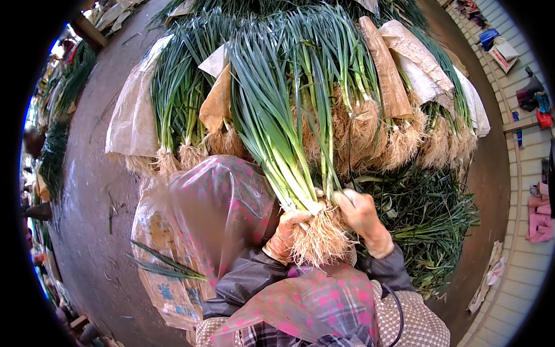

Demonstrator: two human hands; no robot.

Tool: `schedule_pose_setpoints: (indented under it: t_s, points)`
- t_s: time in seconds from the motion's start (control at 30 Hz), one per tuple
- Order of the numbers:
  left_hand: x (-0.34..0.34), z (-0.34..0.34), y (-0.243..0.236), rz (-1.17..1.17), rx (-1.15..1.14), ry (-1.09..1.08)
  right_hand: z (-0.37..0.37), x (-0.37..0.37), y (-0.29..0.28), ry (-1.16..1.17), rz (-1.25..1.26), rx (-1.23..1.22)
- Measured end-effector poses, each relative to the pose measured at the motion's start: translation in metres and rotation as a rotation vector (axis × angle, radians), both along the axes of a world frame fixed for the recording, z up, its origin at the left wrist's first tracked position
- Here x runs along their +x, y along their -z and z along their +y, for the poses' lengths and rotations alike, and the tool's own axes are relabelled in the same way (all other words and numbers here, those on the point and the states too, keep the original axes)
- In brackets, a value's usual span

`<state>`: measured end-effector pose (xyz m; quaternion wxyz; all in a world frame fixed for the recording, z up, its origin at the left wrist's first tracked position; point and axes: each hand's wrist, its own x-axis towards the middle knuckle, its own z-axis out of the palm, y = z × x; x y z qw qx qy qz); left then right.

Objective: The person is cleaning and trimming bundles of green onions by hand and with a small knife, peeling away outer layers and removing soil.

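My left hand (284,236) is closed round the base of a bunch of green onions (276,144), whose pale roots (318,236) hang beside it and whose long leaves point away from me. My right hand (357,213) is closed on a separate stalk (327,165) at the bunch's right side, its fingertips partly hidden. Clear pink-spotted plastic (219,194) covers a rounded shape left of my left hand, with more plastic over my lap. Behind the bunch, rows of similar onions (173,110) lie with roots toward me, partly wrapped in white and tan sheets (388,75).
A heap of loose dark leaves (425,231) lies at the right. A printed sack (156,277) is at the lower left. Brown floor (98,173) surrounds the pile, with more onions (69,92) at the far left. A pale panelled wall (526,168) with assorted items runs along the right.
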<state>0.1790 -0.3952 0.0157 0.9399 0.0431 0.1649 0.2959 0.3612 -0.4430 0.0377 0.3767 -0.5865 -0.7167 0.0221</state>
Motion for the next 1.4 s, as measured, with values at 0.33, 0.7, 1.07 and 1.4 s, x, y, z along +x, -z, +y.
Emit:
schedule_pose_setpoints:
  t_s: [0.33, 0.7, 1.07, 1.4]
  points:
    - [-0.001, 0.001, -0.013, 0.021, 0.046, 0.027, 0.045, 0.011, 0.032, 0.14, 1.506, -0.672]
    - [0.001, 0.0, -0.009, -0.129, 0.076, 0.064, 0.083, 0.025, 0.059, 0.592, 0.999, -0.324]
    - [-0.002, 0.0, -0.002, 0.105, 0.1, 0.062, -0.018, 0.004, -0.028, 0.283, 1.333, -0.58]
    - [0.004, -0.003, 0.033, 0.358, 0.474, 0.122, 0.095, 0.011, -0.042, 0.207, -0.393, -1.054]
